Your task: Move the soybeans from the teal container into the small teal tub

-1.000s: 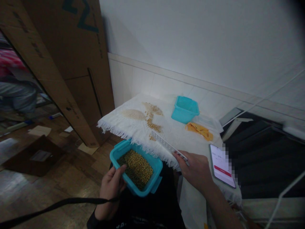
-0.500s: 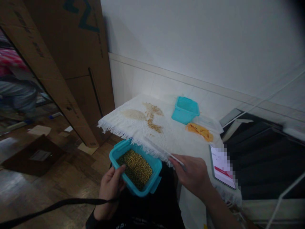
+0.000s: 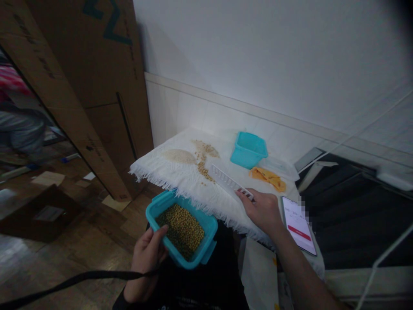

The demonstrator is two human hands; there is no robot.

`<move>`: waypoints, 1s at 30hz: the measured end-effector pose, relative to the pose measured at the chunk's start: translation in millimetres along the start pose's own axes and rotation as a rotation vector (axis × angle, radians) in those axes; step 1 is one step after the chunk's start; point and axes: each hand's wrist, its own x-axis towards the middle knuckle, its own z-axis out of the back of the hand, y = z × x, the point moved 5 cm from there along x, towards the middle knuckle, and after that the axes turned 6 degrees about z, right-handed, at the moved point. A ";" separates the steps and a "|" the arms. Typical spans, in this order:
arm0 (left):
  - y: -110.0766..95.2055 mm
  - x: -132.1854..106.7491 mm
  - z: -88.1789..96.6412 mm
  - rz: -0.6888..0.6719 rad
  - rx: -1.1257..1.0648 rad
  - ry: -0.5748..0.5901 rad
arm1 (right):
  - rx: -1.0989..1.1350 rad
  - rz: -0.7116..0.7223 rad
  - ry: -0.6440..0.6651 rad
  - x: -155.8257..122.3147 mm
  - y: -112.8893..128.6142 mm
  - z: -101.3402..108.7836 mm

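My left hand [image 3: 146, 258] grips the near rim of a teal plastic box [image 3: 193, 254] filled with yellow-green beans [image 3: 180, 228], held just below the fringed edge of a white cloth [image 3: 206, 193] that covers a small table. My right hand [image 3: 263, 211] is closed on one end of a white comb-like tool [image 3: 227, 181], which lies on the cloth and points at a trail of loose beans [image 3: 204, 165]. A mound of pale grains [image 3: 179, 156] lies to the left of those beans.
A second teal box [image 3: 249, 150] stands at the back of the cloth beside an orange wrapper [image 3: 267, 177]. A lit phone [image 3: 298, 224] lies right of my hand. Large cardboard boxes [image 3: 87, 77] lean at the left over a wooden floor. A white wall rises behind.
My right hand has pushed the white tool away from the cloth's near edge and up to the loose beans. The bean-filled box in my left hand has stayed put.
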 end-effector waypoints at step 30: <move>-0.7 1.0 -0.4 0.018 -0.004 0.013 | 0.052 0.110 -0.051 -10.3 32.6 8.9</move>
